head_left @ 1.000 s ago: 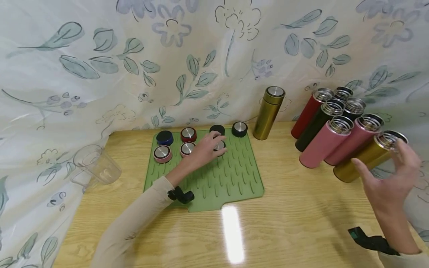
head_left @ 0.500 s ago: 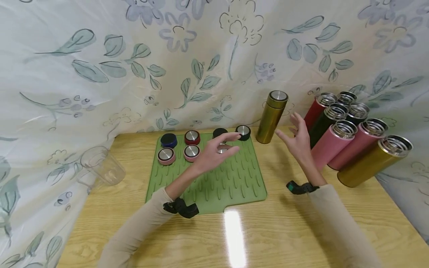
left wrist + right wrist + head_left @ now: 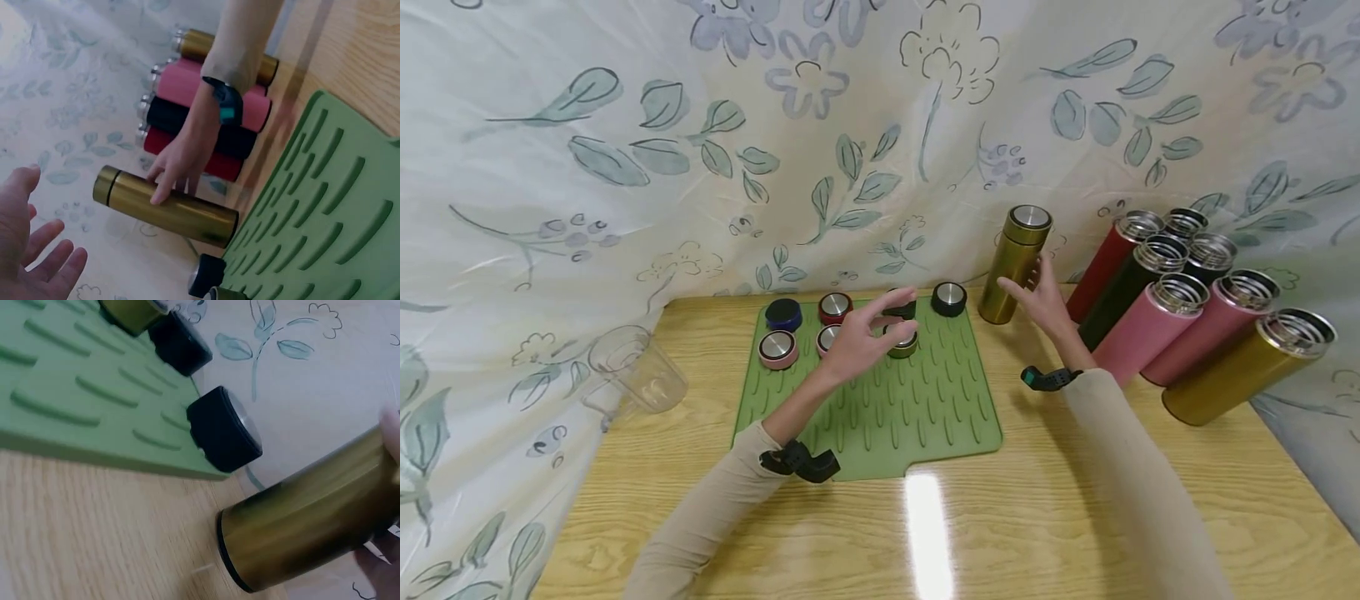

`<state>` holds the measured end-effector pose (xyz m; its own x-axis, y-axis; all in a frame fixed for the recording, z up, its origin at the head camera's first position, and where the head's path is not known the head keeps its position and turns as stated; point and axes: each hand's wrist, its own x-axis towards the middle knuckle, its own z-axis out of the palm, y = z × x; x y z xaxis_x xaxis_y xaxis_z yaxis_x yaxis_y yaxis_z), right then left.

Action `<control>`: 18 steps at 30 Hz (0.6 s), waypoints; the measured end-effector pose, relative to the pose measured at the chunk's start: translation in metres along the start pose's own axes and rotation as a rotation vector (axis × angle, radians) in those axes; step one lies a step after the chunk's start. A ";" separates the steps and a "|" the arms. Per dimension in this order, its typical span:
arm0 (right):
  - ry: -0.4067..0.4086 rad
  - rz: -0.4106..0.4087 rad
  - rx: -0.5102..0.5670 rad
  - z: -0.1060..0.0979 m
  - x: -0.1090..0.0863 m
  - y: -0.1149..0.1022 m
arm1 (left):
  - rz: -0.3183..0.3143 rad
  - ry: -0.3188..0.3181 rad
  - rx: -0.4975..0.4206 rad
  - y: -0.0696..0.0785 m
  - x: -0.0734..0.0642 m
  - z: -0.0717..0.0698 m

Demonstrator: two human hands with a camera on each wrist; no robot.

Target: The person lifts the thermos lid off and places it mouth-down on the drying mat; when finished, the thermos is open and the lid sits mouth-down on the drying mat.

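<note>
A gold thermos [image 3: 1009,265] with its lid on stands by the back curtain, just right of the green mat. My right hand [image 3: 1047,305] holds it round the body, thumb at the front and fingers behind. In the right wrist view, the hand shows only at the edge, on both sides of the thermos [image 3: 312,515]. My left hand [image 3: 859,343] hovers over the mat with fingers spread and nothing in them. Near its fingertips are a gold lid [image 3: 902,347] and a partly hidden black lid [image 3: 907,310]. Another black lid [image 3: 950,302] sits at the mat's back right corner.
Other lids on the green mat [image 3: 880,433] include a blue one [image 3: 783,315], a red one [image 3: 835,308] and a pink one [image 3: 778,348]. Several lidless thermoses, such as a pink one [image 3: 1153,329] and a gold one [image 3: 1232,379], crowd the right side. A clear jug [image 3: 643,375] stands left.
My right hand has moved left from the lidless gold thermos to the lidded gold one and taken hold of it. The left hand has stayed over the lids, shifting only slightly.
</note>
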<state>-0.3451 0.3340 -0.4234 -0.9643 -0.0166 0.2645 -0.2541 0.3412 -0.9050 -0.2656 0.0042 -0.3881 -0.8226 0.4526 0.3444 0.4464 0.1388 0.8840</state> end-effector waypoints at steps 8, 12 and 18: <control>0.102 -0.147 -0.225 0.000 -0.005 0.010 | 0.061 -0.017 0.025 -0.001 0.005 -0.002; 0.024 -0.311 -0.351 0.004 -0.027 -0.018 | 0.141 -0.032 0.055 0.002 0.009 -0.009; -0.173 -0.468 -0.398 0.013 -0.068 -0.057 | 0.252 -0.111 0.118 0.018 0.012 -0.020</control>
<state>-0.2660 0.3030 -0.3943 -0.7648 -0.3882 0.5142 -0.6358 0.5837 -0.5050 -0.2745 -0.0053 -0.3618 -0.6398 0.5783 0.5061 0.6751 0.1083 0.7297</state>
